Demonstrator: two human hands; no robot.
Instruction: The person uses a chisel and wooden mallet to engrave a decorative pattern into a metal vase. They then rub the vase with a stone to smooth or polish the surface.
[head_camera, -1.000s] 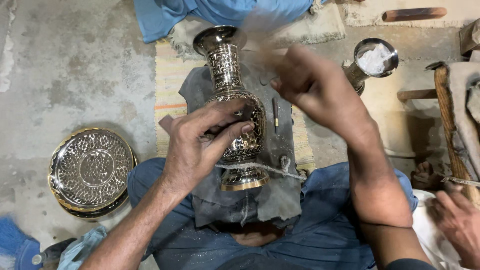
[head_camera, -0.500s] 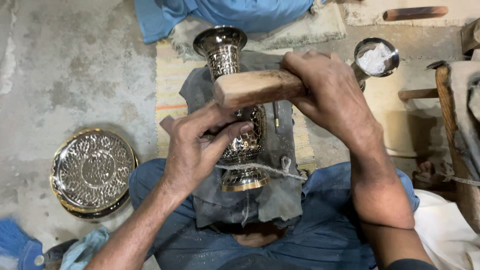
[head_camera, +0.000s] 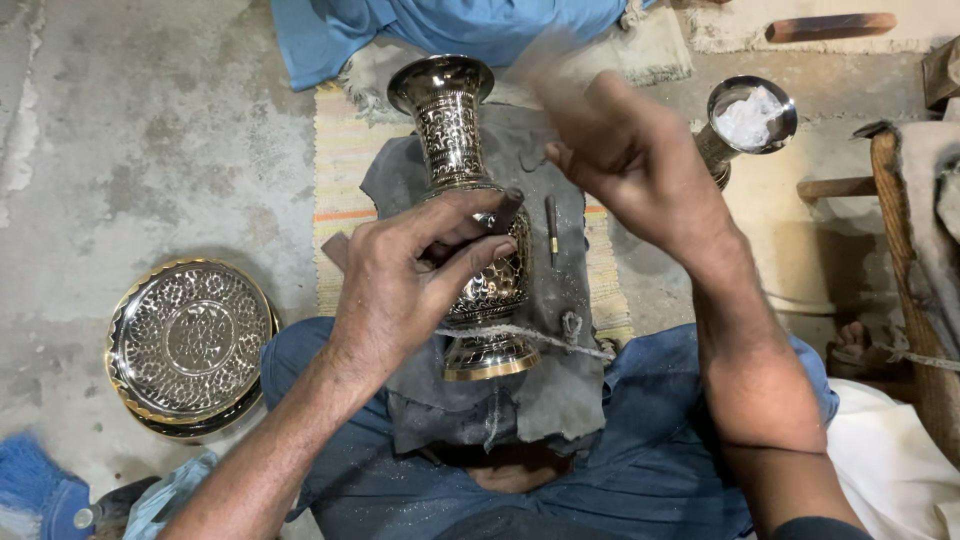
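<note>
Pinching a small tool against the engraved brass vase (head_camera: 470, 215) on the lap cloth, the left hand (head_camera: 415, 275) holds while the right hand (head_camera: 625, 150), fingers apparently curled round a blurred mallet, has risen above the vase since the last strike.

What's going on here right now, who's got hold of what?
A seated person steadies an engraved metal vase lying on a grey cloth across the lap. The left hand presses on the vase's body, fingers curled as if pinching something small. The right hand is raised above it, motion-blurred. An embossed plate lies on the floor beside them.
</note>
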